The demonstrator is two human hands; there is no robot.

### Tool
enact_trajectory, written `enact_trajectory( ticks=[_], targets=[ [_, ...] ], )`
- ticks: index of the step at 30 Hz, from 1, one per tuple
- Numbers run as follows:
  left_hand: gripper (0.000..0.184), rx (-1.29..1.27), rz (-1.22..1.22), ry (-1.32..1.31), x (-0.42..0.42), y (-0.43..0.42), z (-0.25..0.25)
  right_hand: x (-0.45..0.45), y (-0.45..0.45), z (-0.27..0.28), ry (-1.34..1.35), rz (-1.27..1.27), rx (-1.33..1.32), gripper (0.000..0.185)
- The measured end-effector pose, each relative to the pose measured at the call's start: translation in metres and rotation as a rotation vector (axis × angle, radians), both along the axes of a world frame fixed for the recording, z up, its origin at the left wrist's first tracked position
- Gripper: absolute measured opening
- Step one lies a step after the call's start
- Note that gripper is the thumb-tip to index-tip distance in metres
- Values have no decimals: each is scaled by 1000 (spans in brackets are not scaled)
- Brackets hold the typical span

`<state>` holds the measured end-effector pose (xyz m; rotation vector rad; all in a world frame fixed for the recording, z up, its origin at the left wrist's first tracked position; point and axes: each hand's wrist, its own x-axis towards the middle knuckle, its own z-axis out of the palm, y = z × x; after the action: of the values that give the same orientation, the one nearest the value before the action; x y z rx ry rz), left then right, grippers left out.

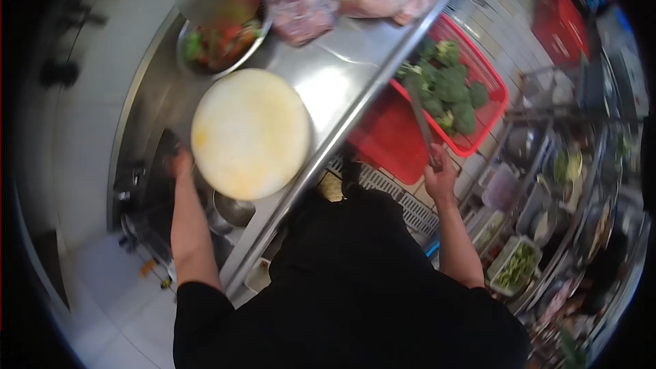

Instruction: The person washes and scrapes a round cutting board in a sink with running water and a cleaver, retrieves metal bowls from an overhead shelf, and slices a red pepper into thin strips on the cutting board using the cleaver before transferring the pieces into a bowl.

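My right hand [441, 172] is closed round the handle of a long knife [418, 113], whose blade points up over the near side of the red basket [497, 102] of broccoli [452, 85]. At the left edge of the steel counter, my left hand [181, 162] is beside a dark object [162, 154] that I cannot make out; its fingers are partly hidden and blurred. Between my hands a round, pale cutting board [251, 133] lies on the counter with nothing on it.
Above the board stands a metal bowl [263, 39] of cut vegetables. Bagged raw meat [301, 8] lies at the counter's far end. A red tray [396, 138] is beside the counter edge. Shelves with a container of green vegetables [516, 266] stand at the right.
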<state>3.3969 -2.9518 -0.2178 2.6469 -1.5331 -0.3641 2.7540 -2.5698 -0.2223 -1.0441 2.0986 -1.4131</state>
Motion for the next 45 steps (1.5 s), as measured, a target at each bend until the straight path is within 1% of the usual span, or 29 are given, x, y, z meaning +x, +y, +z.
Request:
enact_trajectory(
  ticks=[1,2,4,7,8,9,10,11,12,13,14,15,16,17,18,20,22,24,25,26,28,30,32,36,37,38,40,44,45],
  targets=[
    [92,-73,183,-97,-30,18,21,3,-1,7,3,-9,-5,54],
    [93,-138,64,-64,-43,27,36,7,-6,20,10,-19,-6,53],
    [92,-328,-194,2,-60,34,21,13,-11,36,14,-52,139,49],
    [88,-238,-358,52,-112,37,21,33,-40,42,55,-17,-20,42],
    [86,-217,-374,125,-104,28,10,40,-52,40,76,14,-84,40],
    [84,-191,-404,210,-84,11,-8,52,-63,57,-15,75,-5,40],
    [74,-255,-404,278,-53,-7,-36,65,-71,54,109,77,-52,38],
    [67,-95,-390,531,-41,-22,-40,76,-78,95,155,138,63,37],
    [62,85,-325,774,-31,-37,-44,88,-87,89,243,129,-10,38],
    [58,268,-231,958,-18,-52,-48,99,-94,98,292,166,5,38],
    [60,200,-189,1018,-24,-46,-42,113,-105,93,297,202,-87,38],
    [64,121,-216,1036,-35,-27,-17,127,-111,102,289,270,5,37],
    [67,22,-152,1052,-53,-10,2,143,-123,110,265,347,89,36],
    [72,25,-90,1023,-46,-12,-10,157,-134,106,293,398,105,35],
    [72,30,-104,1027,-38,-13,-16,172,-146,102,315,455,121,33],
    [76,-29,-139,936,-41,-7,-22,194,-168,98,336,528,231,34],
    [77,-34,-131,999,-50,3,-16,216,-190,94,377,610,243,34],
    [78,-53,-150,872,-58,12,-4,239,-217,78,398,640,231,32],
    [79,-41,-166,948,-68,23,11,248,-231,71,412,683,217,30],
    [79,-52,-170,962,-71,26,11,254,-242,67,430,681,213,30],
    [79,-59,-59,1014,-73,33,0,269,-259,59,630,704,258,25],
    [78,-100,-41,1056,-77,43,-4,276,-269,48,626,685,202,20],
    [77,-163,-12,1034,-82,51,-3,282,-273,42,758,663,208,21],
    [74,-209,-11,1000,-87,54,5,277,-259,36,746,600,138,32],
    [71,-240,-14,1036,-86,53,1,272,-252,55,670,624,174,39],
    [71,-242,-23,1043,-87,51,1,263,-250,62,678,615,173,39],
    [72,-205,-21,1018,-87,50,0,249,-247,73,624,491,109,43],
    [70,-251,-73,983,-83,47,-5,208,-259,113,625,388,49,37],
    [70,-247,-28,956,-85,50,-3,198,-266,125,624,381,42,37]
  ],
)
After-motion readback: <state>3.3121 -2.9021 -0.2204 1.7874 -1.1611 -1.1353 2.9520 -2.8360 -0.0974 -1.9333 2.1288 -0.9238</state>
